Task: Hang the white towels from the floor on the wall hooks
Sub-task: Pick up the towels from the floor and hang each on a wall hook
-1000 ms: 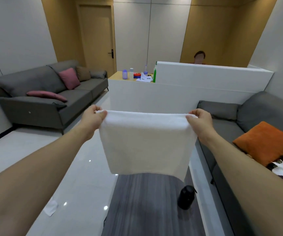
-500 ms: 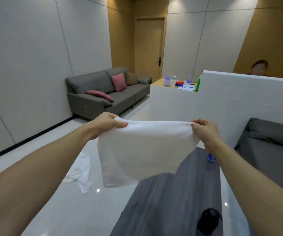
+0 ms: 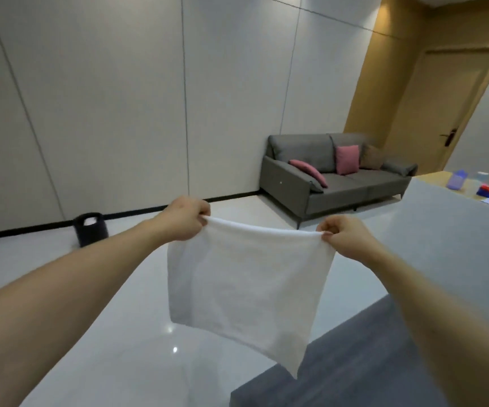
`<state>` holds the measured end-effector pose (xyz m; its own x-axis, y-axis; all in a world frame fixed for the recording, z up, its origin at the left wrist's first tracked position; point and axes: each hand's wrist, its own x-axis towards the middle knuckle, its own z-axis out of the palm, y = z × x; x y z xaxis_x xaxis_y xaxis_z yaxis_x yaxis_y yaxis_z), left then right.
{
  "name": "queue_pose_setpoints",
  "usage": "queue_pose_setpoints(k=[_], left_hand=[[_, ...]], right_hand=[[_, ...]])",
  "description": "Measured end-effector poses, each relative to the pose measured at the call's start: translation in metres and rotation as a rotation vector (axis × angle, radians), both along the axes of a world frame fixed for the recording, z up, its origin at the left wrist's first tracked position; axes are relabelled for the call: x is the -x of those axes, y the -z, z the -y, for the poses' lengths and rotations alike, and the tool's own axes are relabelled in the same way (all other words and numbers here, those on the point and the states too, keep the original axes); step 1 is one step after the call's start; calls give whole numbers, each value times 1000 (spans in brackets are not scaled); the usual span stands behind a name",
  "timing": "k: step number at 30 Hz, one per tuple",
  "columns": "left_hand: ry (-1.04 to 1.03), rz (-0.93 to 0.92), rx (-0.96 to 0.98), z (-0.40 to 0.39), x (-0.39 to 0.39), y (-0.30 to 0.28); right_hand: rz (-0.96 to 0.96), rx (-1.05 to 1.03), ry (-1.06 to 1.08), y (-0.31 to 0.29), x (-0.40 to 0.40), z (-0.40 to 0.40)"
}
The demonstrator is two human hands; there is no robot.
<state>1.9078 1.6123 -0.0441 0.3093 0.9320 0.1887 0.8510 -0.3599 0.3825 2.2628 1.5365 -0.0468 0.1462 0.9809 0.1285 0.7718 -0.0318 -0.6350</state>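
White towel stretched in midair above the glossy floor, top corners pinched by left hand and right hand; grey sofa well beyond.

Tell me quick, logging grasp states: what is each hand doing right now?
Left hand: closed, pinching the white towel at its top left corner.
Right hand: closed, pinching the same towel's top right corner.

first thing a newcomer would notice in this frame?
The white towel, stretched out mid-air at the centre, its top corners pinched by the left hand and the right hand. Behind it, a grey sofa with pink cushions stands against the far wall, and a dark bin sits on the floor at the left.
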Motion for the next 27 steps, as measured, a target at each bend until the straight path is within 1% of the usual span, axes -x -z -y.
queue_pose_setpoints(k=[1,2,5,7,9,11,12,13,15,17,20,23,24,25,27], left_hand=[[-42,-4,-14,5,23,1],[-97,33,-28,10,48,2],[-277,296,-11,25,122,1],[-353,497,20,35,169,-1],[-431,637,-2,44,215,-5],[-451,733,-15,54,262,-12],[-429,757,27,59,287,-14],[-414,735,97,65,313,-17],[-423,626,219,73,366,-20],[-445,579,265,77,415,-21],[-494,616,179,80,479,-23],[-529,613,120,85,534,-26],[-542,601,106,85,551,-27],[-551,585,94,85,568,-27],[-550,561,76,82,596,-28]], right_hand=[[-1,4,-34,-3,25,-10],[-34,1,-63,-5,49,-19],[-163,-31,-122,-12,120,-44],[-177,-72,-175,-16,171,-60],[-189,-104,-219,-21,226,-74],[-219,-113,-267,-22,282,-86],[-233,-110,-290,-22,310,-92],[-246,-103,-310,-22,338,-97],[-267,-78,-355,-19,395,-106],[-277,-40,-408,-15,451,-115],[-253,53,-512,-7,530,-126],[-105,253,-674,5,606,-125],[-82,305,-741,8,634,-123],[-110,344,-812,10,664,-119],[-274,413,-952,11,728,-109]])
